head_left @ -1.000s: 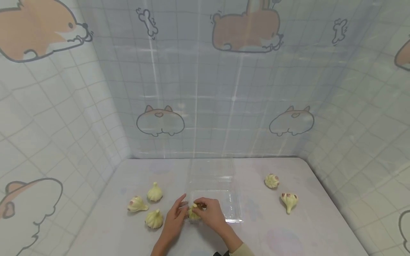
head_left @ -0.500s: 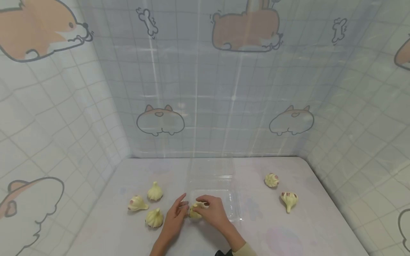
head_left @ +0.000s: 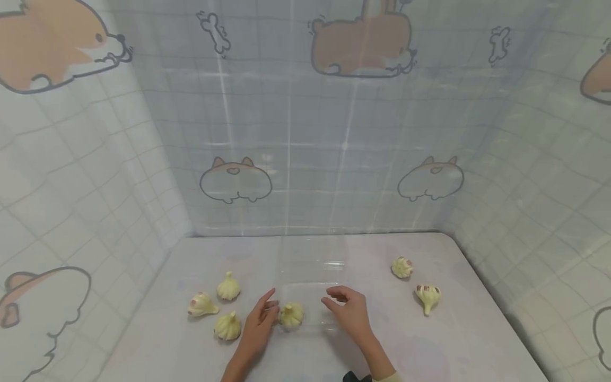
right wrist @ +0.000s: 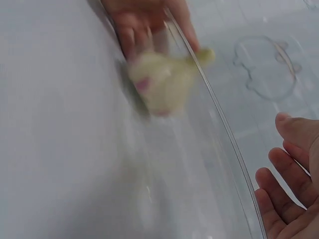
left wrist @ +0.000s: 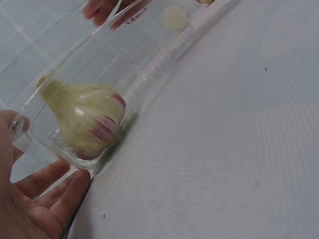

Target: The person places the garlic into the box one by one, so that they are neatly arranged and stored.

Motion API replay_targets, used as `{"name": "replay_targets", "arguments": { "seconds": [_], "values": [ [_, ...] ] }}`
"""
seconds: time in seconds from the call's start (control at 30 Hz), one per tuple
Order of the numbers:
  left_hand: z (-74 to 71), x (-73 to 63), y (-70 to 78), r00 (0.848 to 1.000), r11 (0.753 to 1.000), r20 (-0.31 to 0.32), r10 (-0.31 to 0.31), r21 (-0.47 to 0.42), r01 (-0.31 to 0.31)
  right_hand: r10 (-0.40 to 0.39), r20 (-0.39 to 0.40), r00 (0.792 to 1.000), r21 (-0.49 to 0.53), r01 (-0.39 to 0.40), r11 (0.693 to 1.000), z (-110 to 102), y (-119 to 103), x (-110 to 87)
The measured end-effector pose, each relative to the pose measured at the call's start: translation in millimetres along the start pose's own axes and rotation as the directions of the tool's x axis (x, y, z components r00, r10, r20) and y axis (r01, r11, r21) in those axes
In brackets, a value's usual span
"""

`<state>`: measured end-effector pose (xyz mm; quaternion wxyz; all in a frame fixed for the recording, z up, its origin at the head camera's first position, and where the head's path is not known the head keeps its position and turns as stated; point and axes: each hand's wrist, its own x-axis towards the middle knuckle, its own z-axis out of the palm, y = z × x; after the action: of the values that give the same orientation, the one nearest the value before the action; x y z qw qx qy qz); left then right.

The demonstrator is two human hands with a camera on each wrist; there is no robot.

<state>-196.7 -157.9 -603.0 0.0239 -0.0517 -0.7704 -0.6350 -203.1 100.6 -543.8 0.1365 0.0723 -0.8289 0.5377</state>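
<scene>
A clear plastic box (head_left: 312, 305) with a bulb of garlic (head_left: 291, 315) in its near left corner lies in the middle of the table. My left hand (head_left: 258, 323) rests against the box's left side; in the left wrist view its fingers (left wrist: 72, 196) touch the corner beside the bulb. That garlic bulb (left wrist: 92, 119) stands neck up behind the clear wall. My right hand (head_left: 352, 313) is above the right part of the box, fingers apart and holding nothing. In the right wrist view its fingers (right wrist: 284, 174) are near the box's rim.
The box's clear lid (head_left: 312, 254) lies folded back behind it. To the left sit three garlic bulbs, the nearest one (head_left: 227, 326) close to my left hand. Two more, a garlic bulb (head_left: 402, 267) and another bulb (head_left: 428, 297), lie on the right.
My right hand has let go of the garlic bulb and moved right, leaving the bulb in the box's left corner. My left hand has stayed at the box's side.
</scene>
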Motion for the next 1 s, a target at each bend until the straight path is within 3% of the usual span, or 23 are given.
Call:
{"name": "replay_targets", "arguments": {
  "seconds": [0.17, 0.37, 0.57, 0.7, 1.0],
  "values": [
    [-1.2, 1.2, 2.2, 1.0, 1.0, -0.013, -0.02, 0.02, 0.02, 0.088, -0.089, 0.992, -0.038, -0.092, 0.995, -23, 10, 3.1],
    [-0.1, 2.1, 1.4, 1.0, 1.0, -0.016, -0.013, 0.021, 0.014, 0.094, -0.23, 0.969, -0.112, -0.122, 0.986, -51, 27, 1.7],
    [1.9, 1.8, -1.3, 1.0, 1.0, -0.014, -0.004, 0.017, 0.004, 0.115, -0.292, 0.95, -0.142, -0.162, 0.977, -87, 51, -6.2],
    [2.3, 2.0, -3.1, 1.0, 1.0, -0.006, 0.021, 0.017, -0.021, 0.167, -0.334, 0.928, -0.157, -0.229, 0.961, -113, 61, -12.8],
    [0.3, 3.9, 0.9, 1.0, 0.999, 0.009, -0.029, 0.037, 0.028, 0.214, -0.439, 0.873, -0.211, -0.331, 0.92, -154, 78, -24.1]
  ]
}}
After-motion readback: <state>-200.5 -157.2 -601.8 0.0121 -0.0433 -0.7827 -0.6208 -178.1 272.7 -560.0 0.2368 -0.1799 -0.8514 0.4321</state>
